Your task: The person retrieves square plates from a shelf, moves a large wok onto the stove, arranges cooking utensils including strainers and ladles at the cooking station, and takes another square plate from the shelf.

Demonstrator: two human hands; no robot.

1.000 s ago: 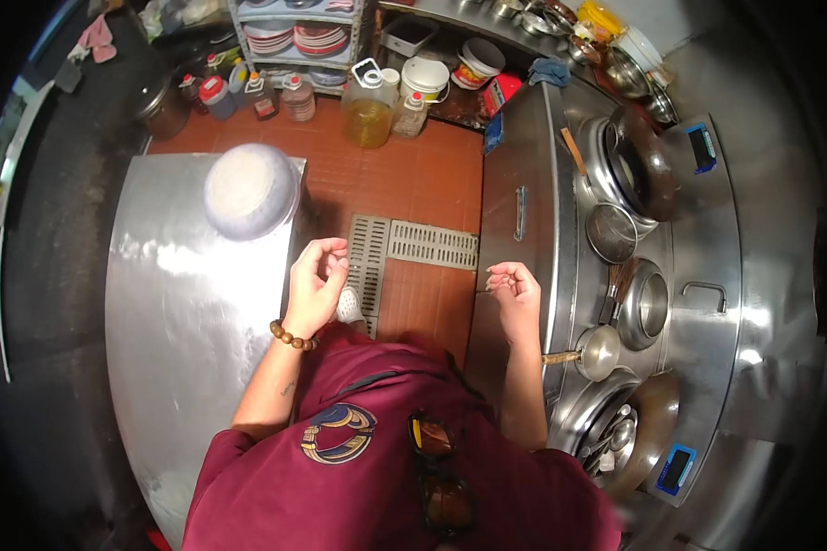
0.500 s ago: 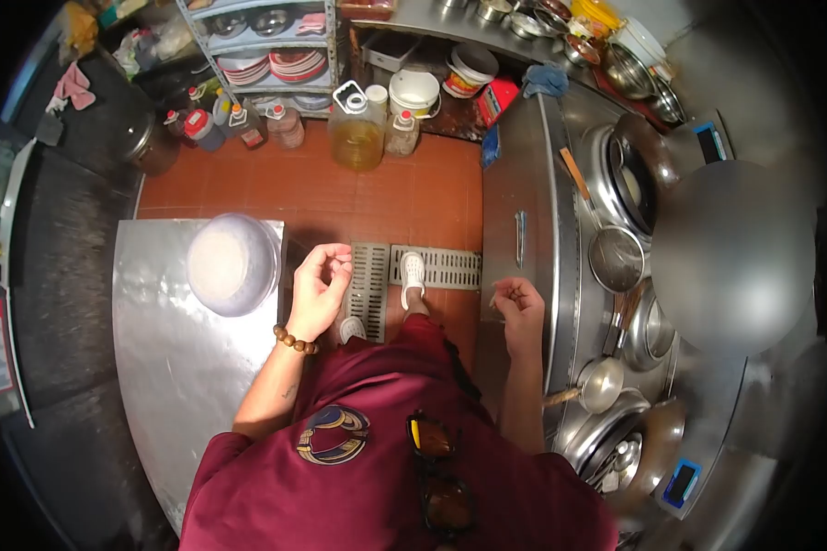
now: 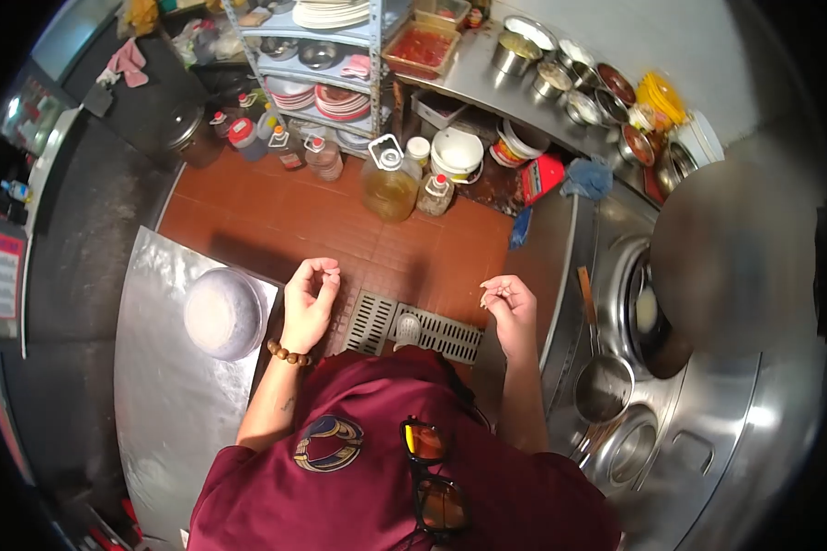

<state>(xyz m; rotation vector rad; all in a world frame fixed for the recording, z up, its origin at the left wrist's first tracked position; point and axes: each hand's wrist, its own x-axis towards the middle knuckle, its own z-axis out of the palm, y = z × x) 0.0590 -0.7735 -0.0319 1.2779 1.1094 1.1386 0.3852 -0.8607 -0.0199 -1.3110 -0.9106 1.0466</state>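
My left hand (image 3: 311, 298), with a wooden bead bracelet on the wrist, hangs above the floor with loosely bent fingers and nothing in it. It is nearest to an upturned pale grey bowl (image 3: 222, 314) on the steel worktop (image 3: 179, 404), but apart from it. My right hand (image 3: 511, 310) is raised over the floor near the stove side. Its fingers are half curled, and I see nothing in them. A strainer with a wooden handle (image 3: 604, 387) lies to its right on the stove counter, not touched.
A wok (image 3: 648, 317) sits on the right-hand stove. Ahead stand a large oil jug (image 3: 390, 191), several bottles and white buckets (image 3: 457, 151). A shelf rack (image 3: 377, 64) holds plates. Metal pots (image 3: 515, 53) line the back counter. A drain grate (image 3: 369, 323) lies in the floor.
The view has tilted up and moved forward, showing more of the back counter and rack. Both hands stay raised and hold nothing. The bowl stays on the worktop.
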